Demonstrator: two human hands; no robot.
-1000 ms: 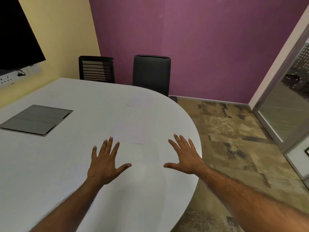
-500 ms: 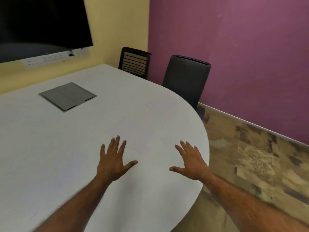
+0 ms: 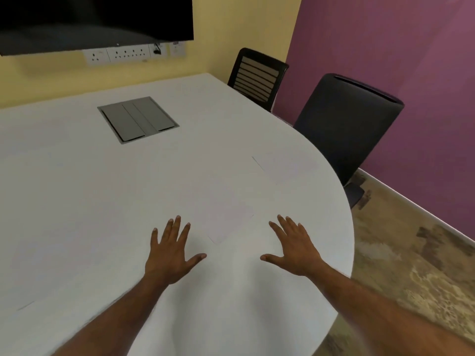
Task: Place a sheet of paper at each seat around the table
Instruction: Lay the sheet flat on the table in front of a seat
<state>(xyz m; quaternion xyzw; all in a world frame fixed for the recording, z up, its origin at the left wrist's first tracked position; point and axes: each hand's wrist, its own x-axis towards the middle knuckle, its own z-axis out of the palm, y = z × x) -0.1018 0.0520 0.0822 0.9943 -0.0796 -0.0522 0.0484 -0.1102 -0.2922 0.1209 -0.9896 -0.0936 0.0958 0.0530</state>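
A white sheet of paper (image 3: 227,214) lies flat on the white table (image 3: 102,201), just beyond and between my hands. A second sheet (image 3: 285,167) lies farther right, in front of the dark padded chair (image 3: 344,124). Both sheets are faint against the tabletop. My left hand (image 3: 171,253) hovers over the table with spread fingers, palm down, holding nothing. My right hand (image 3: 295,247) is spread the same way near the table's rounded edge. A mesh-backed chair (image 3: 257,78) stands at the far side.
A grey cable hatch (image 3: 137,119) is set into the tabletop. A black screen (image 3: 95,21) and a socket strip (image 3: 128,53) hang on the yellow wall. A purple wall closes the right side, with patterned floor (image 3: 411,265) beside the table.
My view has swung left, so the chairs and the hatch shifted right in the picture. Both hands stay spread over the table, holding nothing.
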